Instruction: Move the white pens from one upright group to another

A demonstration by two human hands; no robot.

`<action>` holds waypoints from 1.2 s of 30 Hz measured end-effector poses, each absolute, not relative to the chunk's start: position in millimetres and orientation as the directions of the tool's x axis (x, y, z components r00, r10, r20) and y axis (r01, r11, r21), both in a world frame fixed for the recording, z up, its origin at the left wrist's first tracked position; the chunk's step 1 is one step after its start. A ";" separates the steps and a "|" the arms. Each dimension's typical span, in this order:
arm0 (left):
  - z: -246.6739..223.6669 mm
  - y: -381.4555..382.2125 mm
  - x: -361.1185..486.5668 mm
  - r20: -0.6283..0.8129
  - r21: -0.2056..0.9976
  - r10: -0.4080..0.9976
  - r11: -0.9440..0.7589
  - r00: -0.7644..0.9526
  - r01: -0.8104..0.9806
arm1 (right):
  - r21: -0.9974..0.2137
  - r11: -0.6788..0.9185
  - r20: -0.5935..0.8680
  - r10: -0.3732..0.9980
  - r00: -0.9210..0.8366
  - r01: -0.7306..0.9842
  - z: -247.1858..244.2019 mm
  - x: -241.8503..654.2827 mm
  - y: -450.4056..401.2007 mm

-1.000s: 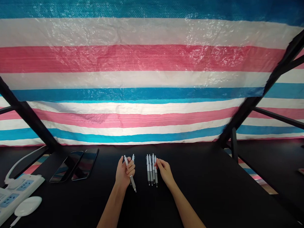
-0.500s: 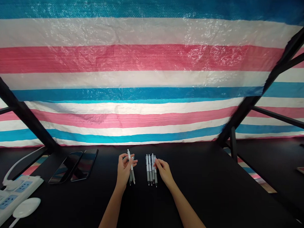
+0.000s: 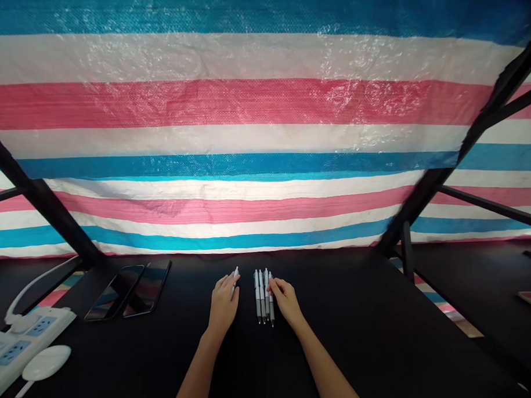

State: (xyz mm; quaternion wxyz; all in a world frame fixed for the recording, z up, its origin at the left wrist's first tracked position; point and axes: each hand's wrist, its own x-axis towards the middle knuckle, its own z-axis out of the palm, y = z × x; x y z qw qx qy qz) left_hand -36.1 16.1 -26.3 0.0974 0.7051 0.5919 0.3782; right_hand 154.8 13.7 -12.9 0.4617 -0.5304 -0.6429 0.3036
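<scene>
Several white and grey pens point(image 3: 259, 297) lie side by side on the black table point(image 3: 330, 352), tips toward me. My right hand point(image 3: 287, 301) is closed at their right side, thumb and fingertips pinching the upper part of the rightmost pen point(image 3: 271, 306). To the left of the row, my left hand point(image 3: 224, 303) is turned palm down with its fingers curled over a white pen point(image 3: 235, 273). Only the top end of that pen shows; the palm hides the rest and anything else under it.
Two dark phones point(image 3: 114, 293) point(image 3: 150, 288) lie at the left. Nearer are a white power strip point(image 3: 25, 341) and a round white pad point(image 3: 47, 362). Black frame bars point(image 3: 60, 221) point(image 3: 404, 215) flank a striped sheet point(image 3: 251, 105) behind the table.
My left hand has turned from palm up to palm down and moved slightly right, covering most of what it holds. My right hand has hardly moved.
</scene>
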 end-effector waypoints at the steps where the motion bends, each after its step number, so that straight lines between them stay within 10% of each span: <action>1: -28.9 16.8 -36.5 0.404 0.566 0.915 -0.261 0.013 0.782 | -0.860 0.266 0.287 0.958 -0.017 0.435 -12.5 154.4 13.0; 15: -35.5 18.8 -37.0 0.404 0.512 0.915 -0.221 -0.006 0.830 | -0.499 0.383 0.457 0.878 -0.140 0.777 -4.0 143.6 -3.2; 36: -36.4 17.0 -30.1 0.343 0.525 0.936 -0.123 -0.077 0.842 | -0.492 0.307 0.443 0.894 -0.070 0.815 -10.4 129.7 -4.3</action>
